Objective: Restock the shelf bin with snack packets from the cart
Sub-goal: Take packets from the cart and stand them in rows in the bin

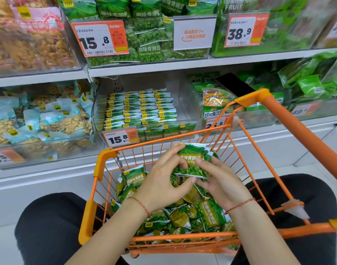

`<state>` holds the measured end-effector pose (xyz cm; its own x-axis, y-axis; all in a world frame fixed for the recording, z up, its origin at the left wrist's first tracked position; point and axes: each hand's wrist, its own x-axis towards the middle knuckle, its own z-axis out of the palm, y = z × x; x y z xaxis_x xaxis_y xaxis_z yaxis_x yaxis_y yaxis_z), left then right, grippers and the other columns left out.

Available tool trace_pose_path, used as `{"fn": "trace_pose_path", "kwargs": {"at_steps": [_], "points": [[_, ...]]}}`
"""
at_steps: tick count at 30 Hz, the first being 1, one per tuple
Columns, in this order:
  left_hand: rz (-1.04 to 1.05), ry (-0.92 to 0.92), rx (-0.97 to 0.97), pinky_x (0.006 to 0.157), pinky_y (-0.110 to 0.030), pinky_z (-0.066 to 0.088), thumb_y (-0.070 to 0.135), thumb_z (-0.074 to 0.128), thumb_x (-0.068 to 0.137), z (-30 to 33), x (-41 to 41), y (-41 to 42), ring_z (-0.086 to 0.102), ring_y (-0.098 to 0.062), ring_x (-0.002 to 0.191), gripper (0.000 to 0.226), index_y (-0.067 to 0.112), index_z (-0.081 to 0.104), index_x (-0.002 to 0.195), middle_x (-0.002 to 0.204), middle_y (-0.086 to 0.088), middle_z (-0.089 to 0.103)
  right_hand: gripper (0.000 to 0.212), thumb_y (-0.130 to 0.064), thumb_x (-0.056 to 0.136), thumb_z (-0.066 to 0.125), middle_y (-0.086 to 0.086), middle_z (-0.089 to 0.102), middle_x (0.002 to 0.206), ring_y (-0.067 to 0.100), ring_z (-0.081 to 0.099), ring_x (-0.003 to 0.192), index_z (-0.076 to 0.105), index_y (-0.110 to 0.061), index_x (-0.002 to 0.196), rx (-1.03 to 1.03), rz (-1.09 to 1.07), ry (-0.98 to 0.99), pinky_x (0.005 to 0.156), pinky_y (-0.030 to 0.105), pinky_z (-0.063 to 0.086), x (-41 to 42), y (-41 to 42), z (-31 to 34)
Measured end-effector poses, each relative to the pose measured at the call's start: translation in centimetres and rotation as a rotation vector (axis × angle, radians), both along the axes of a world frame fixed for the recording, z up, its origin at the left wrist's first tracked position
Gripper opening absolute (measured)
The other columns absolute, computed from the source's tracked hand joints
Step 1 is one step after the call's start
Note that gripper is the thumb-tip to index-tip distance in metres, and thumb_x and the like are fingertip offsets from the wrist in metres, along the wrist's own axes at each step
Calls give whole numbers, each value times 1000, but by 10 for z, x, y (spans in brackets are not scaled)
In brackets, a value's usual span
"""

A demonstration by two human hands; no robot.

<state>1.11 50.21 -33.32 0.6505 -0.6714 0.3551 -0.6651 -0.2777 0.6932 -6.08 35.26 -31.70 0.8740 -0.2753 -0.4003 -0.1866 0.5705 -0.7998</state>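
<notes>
Two hands, left hand (160, 180), right hand (219, 180), gripping one packet stack (190, 161), one cart (104, 159)

A green landscape print with a yellow logo square and white edges is borne by the small foil snack packets (190, 162). The wire shopping cart (104, 163) is coated in orange. Black numerals on white and orange are shown on the rectangular paper price tag (121, 138). Thin red string bracelets (142, 206) are seen, and black trousers (49, 226).

Green snack packets (190, 163) — upright rows in the clear bin (190, 104), loose in the orange cart (104, 161).
</notes>
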Motion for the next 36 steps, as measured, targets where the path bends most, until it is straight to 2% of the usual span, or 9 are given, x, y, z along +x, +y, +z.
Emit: {"fn": "trace_pose_path", "kwargs": {"at_steps": [4, 7, 13, 16, 19, 25, 28, 34, 36], "points": [[73, 399, -110, 109, -21, 27, 56, 54, 88, 12, -1, -5, 30, -3, 138, 43, 41, 46, 127, 149, 22, 29, 96, -15, 75, 75, 11, 30, 152, 19, 47, 126, 17, -9, 150, -73, -38, 27, 84, 37, 56, 0, 0, -1], [84, 781, 25, 114, -33, 22, 65, 52, 84, 11, 8, -15, 23, -15, 143, 85, 20, 22, 150, 156, 8, 20, 96, -13, 80, 70, 10, 18, 157, 20, 42, 131, 6, -10, 151, -168, -17, 16, 98, 41, 47, 0, 3, 0], [47, 924, -54, 118, -44, 20, 74, 58, 67, 6, 11, -20, 23, -18, 143, 109, 14, 21, 151, 158, 0, 20, 83, -15, 89, 61, 9, 11, 158, 20, 28, 140, 5, -10, 151, -344, 64, 57, 99, 36, 38, 3, 9, 10], [60, 1011, -147, 118, -47, 19, 73, 63, 66, 12, 20, -21, 24, -19, 143, 104, 19, 28, 148, 157, 3, 20, 78, -22, 92, 58, 4, 16, 157, 18, 32, 137, 9, -11, 151, -486, 111, 63, 99, 34, 43, 20, 10, 21], [41, 1024, -211, 112, -51, 30, 66, 61, 58, 29, 38, -23, 46, -28, 128, 90, 11, 51, 128, 142, -16, 45, 91, -44, 74, 64, 6, 29, 153, 20, 38, 135, 25, -12, 149, -699, 243, 56, 105, 45, 41, 42, 2, 43], [-193, 981, -227, 90, -26, 51, 4, 66, 82, 67, 93, -14, 63, -13, 105, 65, 11, 40, 141, 126, 5, 58, 32, -9, 92, 51, 18, 63, 119, 14, 64, 95, 57, -1, 123, -656, 550, 38, 68, 23, 55, 78, -28, 88], [-302, 959, -77, 87, -24, 51, 10, 66, 84, 70, 110, -11, 64, -14, 99, 38, 10, 58, 121, 109, -1, 68, 32, -9, 90, 53, 20, 66, 111, 19, 68, 92, 59, 4, 119, -736, 621, 92, 72, 25, 57, 102, -27, 94], [-168, 959, -101, 84, -29, 55, 25, 74, 78, 63, 137, -19, 66, -18, 97, 49, 0, 60, 118, 109, -11, 69, 42, -43, 83, 65, 6, 68, 113, 19, 64, 104, 67, -15, 114, -875, 755, 228, 82, 32, 57, 146, -45, 106], [-117, 945, -102, 80, -28, 56, 27, 70, 74, 61, 147, -23, 67, -12, 92, 42, 4, 65, 109, 99, -3, 72, 40, -51, 83, 62, 4, 68, 107, 13, 64, 91, 65, -19, 107, -927, 544, 205, 75, 27, 56, 161, -57, 100]]}}
